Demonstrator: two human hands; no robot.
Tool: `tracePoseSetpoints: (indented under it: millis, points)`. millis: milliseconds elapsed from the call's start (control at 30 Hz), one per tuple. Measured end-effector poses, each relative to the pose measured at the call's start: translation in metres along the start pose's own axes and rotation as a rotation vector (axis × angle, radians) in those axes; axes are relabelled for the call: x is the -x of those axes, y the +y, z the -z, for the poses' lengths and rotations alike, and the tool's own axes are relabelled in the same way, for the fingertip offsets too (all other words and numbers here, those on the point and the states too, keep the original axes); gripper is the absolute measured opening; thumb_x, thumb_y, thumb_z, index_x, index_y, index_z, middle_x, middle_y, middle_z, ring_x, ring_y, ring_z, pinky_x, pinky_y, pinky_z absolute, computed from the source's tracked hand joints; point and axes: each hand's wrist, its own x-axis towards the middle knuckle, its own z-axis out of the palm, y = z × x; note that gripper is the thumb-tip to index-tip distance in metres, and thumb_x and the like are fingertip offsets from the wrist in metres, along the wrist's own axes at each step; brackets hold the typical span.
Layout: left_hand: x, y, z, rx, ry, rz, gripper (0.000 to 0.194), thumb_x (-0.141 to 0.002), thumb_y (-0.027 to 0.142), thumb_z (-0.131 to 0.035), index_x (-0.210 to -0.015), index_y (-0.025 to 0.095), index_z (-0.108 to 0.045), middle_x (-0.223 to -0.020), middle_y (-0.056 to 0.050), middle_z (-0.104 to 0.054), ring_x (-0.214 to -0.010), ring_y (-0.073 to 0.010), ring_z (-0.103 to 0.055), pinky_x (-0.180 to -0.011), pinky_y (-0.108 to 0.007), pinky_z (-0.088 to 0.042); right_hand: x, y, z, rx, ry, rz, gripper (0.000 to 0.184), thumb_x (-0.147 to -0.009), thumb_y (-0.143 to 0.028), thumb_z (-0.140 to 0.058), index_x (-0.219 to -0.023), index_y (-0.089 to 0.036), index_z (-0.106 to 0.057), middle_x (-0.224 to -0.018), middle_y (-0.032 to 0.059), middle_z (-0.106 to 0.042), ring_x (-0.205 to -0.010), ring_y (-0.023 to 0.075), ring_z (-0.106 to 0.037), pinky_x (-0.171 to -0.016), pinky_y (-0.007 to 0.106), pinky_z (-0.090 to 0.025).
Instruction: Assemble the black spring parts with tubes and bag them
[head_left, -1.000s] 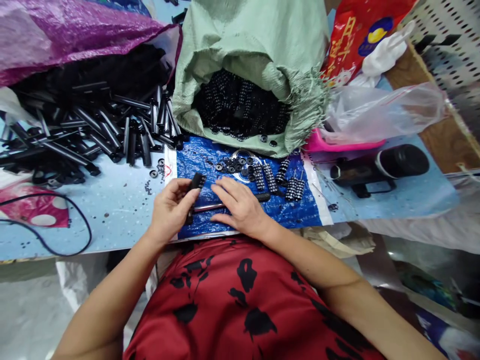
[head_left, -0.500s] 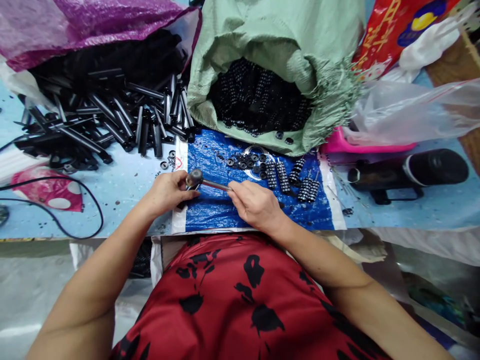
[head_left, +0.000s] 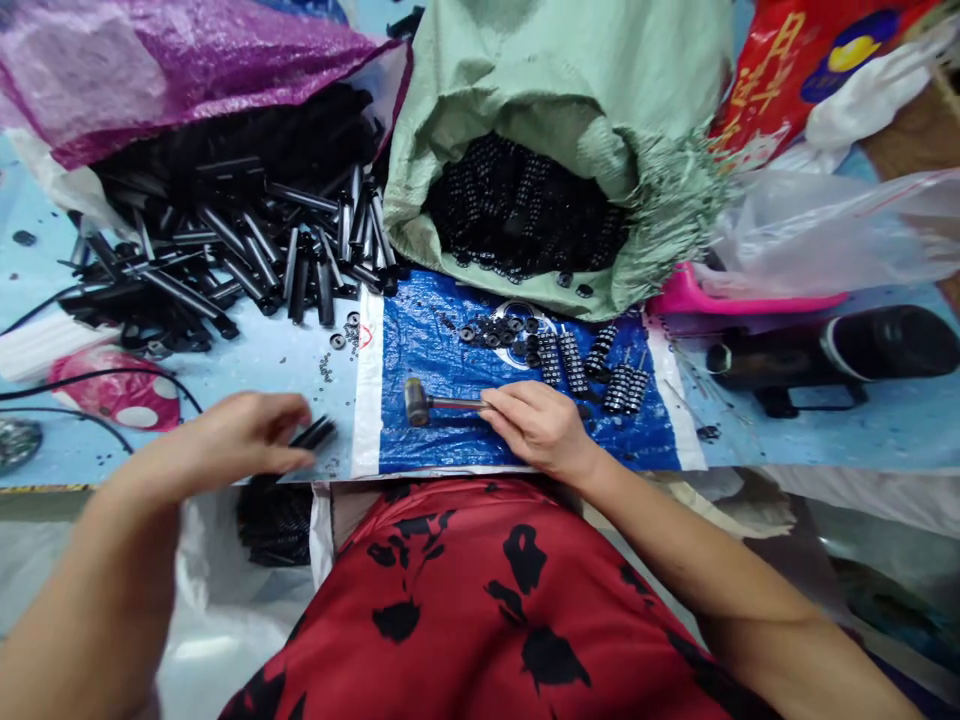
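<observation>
My right hand (head_left: 536, 425) is closed on the handle of a small hammer (head_left: 420, 401) that lies on the blue tarp (head_left: 442, 350), head to the left. My left hand (head_left: 244, 440) is at the table's near edge, left of the tarp, fingers closed on a black ribbed part (head_left: 315, 432); motion blurs it. Below it, under the table edge, a white bag holds more black parts (head_left: 274, 520). Several ribbed black rollers (head_left: 574, 360) and loose black washers (head_left: 499, 328) lie on the tarp beyond my right hand.
A green woven sack (head_left: 555, 90) full of black rollers stands behind the tarp. A heap of black tubes (head_left: 247, 240) spills from a purple bag (head_left: 150, 70) at the back left. Right of the tarp lie a black cylindrical tool (head_left: 832, 350), a pink tray (head_left: 720, 300) and clear plastic. A black cable (head_left: 112, 385) curls at the left.
My left hand has moved left and toward me, off the tarp to the table edge, carrying the black part. The hammer has come down flat on the tarp in my right hand.
</observation>
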Motion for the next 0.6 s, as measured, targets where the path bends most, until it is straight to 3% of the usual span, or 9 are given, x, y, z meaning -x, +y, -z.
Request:
tracePoseSetpoints:
  millis: [33, 100, 200, 267, 367, 467, 600]
  points:
    - [0.008, -0.006, 0.008, 0.03, 0.021, 0.024, 0.044, -0.06, 0.055, -0.092, -0.085, 0.021, -0.076, -0.062, -0.001, -0.063, -0.053, -0.0162, -0.053, -0.05, -0.024, -0.037, 0.0, 0.002, 0.0, 0.033, -0.033, -0.025, 0.017, -0.099, -0.028, -0.068, -0.11, -0.015, -0.072, -0.098, 0.0053, -0.072, -0.089, 0.0126, -0.064, -0.082, 0.027, -0.05]
    - [0.006, -0.008, 0.018, 0.083, 0.253, 0.043, 0.055, -0.054, 0.062, -0.092, -0.089, 0.022, -0.08, -0.074, -0.004, -0.071, -0.062, -0.0191, -0.058, -0.057, -0.025, -0.043, -0.007, 0.003, 0.0, 0.061, -0.096, -0.044, 0.023, -0.099, -0.038, -0.068, -0.107, -0.017, -0.074, -0.1, 0.0056, -0.071, -0.092, 0.0139, -0.063, -0.085, 0.029, -0.049]
    - [-0.035, 0.01, 0.024, -0.039, 0.732, 0.106, 0.043, -0.071, 0.062, -0.08, -0.085, 0.023, -0.076, -0.075, -0.002, -0.066, -0.07, -0.0193, -0.052, -0.065, -0.026, -0.034, -0.026, 0.014, 0.0, 0.044, -0.152, -0.054, 0.039, -0.101, -0.053, -0.063, -0.115, -0.019, -0.075, -0.109, 0.0083, -0.071, -0.099, 0.0159, -0.063, -0.089, 0.031, -0.048]
    - [-0.069, 0.026, 0.027, -0.194, 0.909, 0.166, 0.04, -0.08, 0.059, -0.074, -0.077, 0.02, -0.067, -0.07, -0.001, -0.048, -0.068, -0.0181, -0.039, -0.066, -0.027, -0.022, -0.038, 0.036, 0.008, 0.076, -0.178, -0.117, 0.042, -0.105, -0.052, -0.055, -0.121, -0.018, -0.074, -0.105, 0.0087, -0.071, -0.096, 0.015, -0.062, -0.088, 0.029, -0.047]
    - [-0.107, 0.036, 0.033, -0.246, 0.894, 0.22, 0.049, -0.078, 0.062, -0.074, -0.069, 0.019, -0.054, -0.075, 0.0, -0.028, -0.068, -0.0173, -0.021, -0.068, -0.028, -0.014, -0.051, 0.079, 0.031, 0.231, -0.206, -0.326, 0.044, -0.111, -0.043, -0.042, -0.122, -0.014, -0.073, -0.1, 0.01, -0.07, -0.091, 0.015, -0.06, -0.087, 0.028, -0.047]
    - [-0.12, 0.031, 0.035, -0.193, 0.845, 0.19, 0.044, -0.077, 0.056, -0.073, -0.071, 0.019, -0.05, -0.077, 0.0, -0.028, -0.069, -0.0176, -0.02, -0.069, -0.028, -0.014, -0.066, 0.12, 0.051, 0.429, -0.27, -0.528, 0.042, -0.11, -0.027, -0.034, -0.126, -0.011, -0.07, -0.111, 0.0145, -0.067, -0.098, 0.0182, -0.059, -0.091, 0.03, -0.047]
    - [-0.114, 0.022, 0.029, -0.122, 1.023, 0.086, 0.032, -0.081, 0.047, -0.066, -0.073, 0.02, -0.052, -0.074, -0.001, -0.033, -0.071, -0.0191, -0.028, -0.069, -0.028, -0.014, -0.099, 0.155, 0.051, 0.563, -0.477, -0.548, 0.045, -0.101, -0.008, -0.031, -0.131, -0.011, -0.065, -0.132, 0.02, -0.058, -0.111, 0.0231, -0.057, -0.094, 0.034, -0.048]
